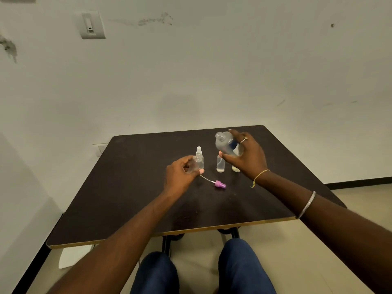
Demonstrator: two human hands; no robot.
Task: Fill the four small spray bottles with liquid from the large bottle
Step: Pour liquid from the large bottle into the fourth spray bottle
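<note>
I am gripping an open, seemingly empty small spray bottle (195, 164) in my left hand (180, 177) above the desk (137, 192), my right hand (249, 159) tilting the large bottle (225, 144) nearby, a purple spray cap (220, 184) lying below, three other small bottles (220, 165) standing behind, fill levels unclear.

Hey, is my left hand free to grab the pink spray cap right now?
Probably not yet: the left hand grips an uncapped small spray bottle, though the pink spray cap lies uncovered nearby.
</note>
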